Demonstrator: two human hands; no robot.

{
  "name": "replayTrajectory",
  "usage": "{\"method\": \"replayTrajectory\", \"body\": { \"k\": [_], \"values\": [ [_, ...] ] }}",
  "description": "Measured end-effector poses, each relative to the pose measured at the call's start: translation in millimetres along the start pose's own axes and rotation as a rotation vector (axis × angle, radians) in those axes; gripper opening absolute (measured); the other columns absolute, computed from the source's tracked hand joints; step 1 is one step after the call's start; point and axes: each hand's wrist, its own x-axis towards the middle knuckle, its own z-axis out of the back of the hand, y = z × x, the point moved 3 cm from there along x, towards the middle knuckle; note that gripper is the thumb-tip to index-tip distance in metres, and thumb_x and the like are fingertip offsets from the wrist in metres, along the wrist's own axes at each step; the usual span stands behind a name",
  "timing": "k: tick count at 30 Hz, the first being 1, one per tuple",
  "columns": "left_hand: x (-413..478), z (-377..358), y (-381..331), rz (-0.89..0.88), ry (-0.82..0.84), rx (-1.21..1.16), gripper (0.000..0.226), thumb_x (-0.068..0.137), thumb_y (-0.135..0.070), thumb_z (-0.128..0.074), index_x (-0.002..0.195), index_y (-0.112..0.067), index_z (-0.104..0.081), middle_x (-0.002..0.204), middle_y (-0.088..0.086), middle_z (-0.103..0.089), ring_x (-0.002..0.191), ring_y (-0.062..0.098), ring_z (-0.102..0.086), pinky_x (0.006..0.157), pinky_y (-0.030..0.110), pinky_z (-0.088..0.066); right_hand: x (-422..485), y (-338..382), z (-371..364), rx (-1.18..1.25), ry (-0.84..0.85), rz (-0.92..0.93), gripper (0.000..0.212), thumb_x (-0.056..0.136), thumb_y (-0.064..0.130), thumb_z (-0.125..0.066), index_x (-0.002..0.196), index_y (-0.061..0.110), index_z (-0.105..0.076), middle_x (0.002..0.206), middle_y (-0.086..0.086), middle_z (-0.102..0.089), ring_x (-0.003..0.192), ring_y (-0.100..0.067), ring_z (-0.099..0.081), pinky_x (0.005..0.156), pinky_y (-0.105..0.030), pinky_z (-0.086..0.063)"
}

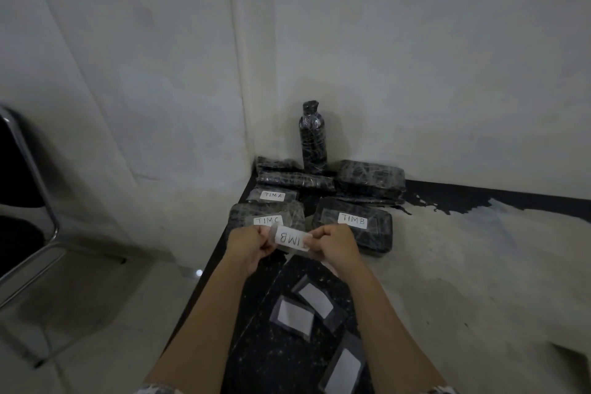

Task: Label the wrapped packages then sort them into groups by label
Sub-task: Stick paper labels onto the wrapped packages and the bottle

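Between my left hand (248, 246) and my right hand (335, 245) I hold a white label (292, 238) on clear tape, upside down to me, reading "TIMB". Each hand pinches one end. Behind the hands lie black wrapped packages: one labelled "TIMC" (267, 213), one labelled "TIMA" (271, 195) and one labelled "TIMB" (353, 222). Farther back lie unlabelled wrapped packages (371, 179) and a flat one (294, 179). A wrapped bottle (312, 137) stands upright in the corner.
Three blank white labels on tape (295, 317) (315, 299) (343, 369) lie on a dark board (271, 361) near me. The black table (479, 195) is worn pale on the right. Walls close in behind. A metal chair (28, 195) stands at the left.
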Motion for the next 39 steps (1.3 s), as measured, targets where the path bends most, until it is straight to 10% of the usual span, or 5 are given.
{"method": "replayTrajectory", "body": {
  "k": [4,11,18,27,39],
  "values": [
    [-5,-5,4,-0.055,0.034,-0.099,0.014,0.096,-0.007,-0.044,0.093,-0.003,-0.057,0.102,0.015,-0.061,0.100,0.027,-0.058,0.087,0.035,-0.050,-1,2,3,0.156,-0.001,-0.037,0.017,0.085,-0.001,-0.063,0.072,0.010,-0.063,0.089,-0.007,-0.065,0.078,-0.013,-0.061,0.066,-0.020,-0.055],
    [-6,-13,15,-0.072,0.102,-0.097,0.031,0.087,-0.017,-0.062,0.112,0.002,-0.059,0.103,0.016,-0.065,0.090,0.022,-0.060,0.073,0.032,-0.053,-2,-1,-4,0.300,-0.007,-0.075,0.009,0.088,0.003,-0.061,0.079,0.007,-0.063,0.099,-0.012,-0.064,0.082,-0.015,-0.061,0.058,-0.016,-0.050],
    [-6,-10,6,-0.163,-0.058,-0.156,0.009,0.088,-0.002,-0.056,0.082,-0.003,-0.061,0.098,0.018,-0.064,0.088,0.024,-0.062,0.075,0.030,-0.055,-4,-7,-13,0.339,-0.031,-0.095,0.006,0.088,0.004,-0.062,0.081,0.007,-0.063,0.103,-0.014,-0.067,0.091,-0.019,-0.064,0.068,-0.021,-0.055],
    [-1,-17,-13,-0.489,0.028,0.286,0.017,0.092,-0.008,-0.053,0.078,-0.007,-0.063,0.082,0.012,-0.065,0.080,0.025,-0.061,0.077,0.042,-0.054,-2,41,-16,-0.556,-0.088,0.358,0.058,0.086,0.037,-0.061,0.138,0.024,-0.038,0.135,-0.003,-0.040,0.121,-0.023,-0.041,0.103,-0.043,-0.040],
    [28,-22,-28,-0.353,0.144,0.435,0.034,0.080,-0.024,-0.072,0.108,-0.009,-0.062,0.102,0.005,-0.067,0.091,0.020,-0.064,0.073,0.029,-0.053,44,59,-3,-0.156,-0.116,0.308,0.006,0.085,0.008,-0.065,0.081,0.011,-0.069,0.078,0.003,-0.064,0.074,-0.009,-0.059,0.068,-0.020,-0.049]
  ]
}}
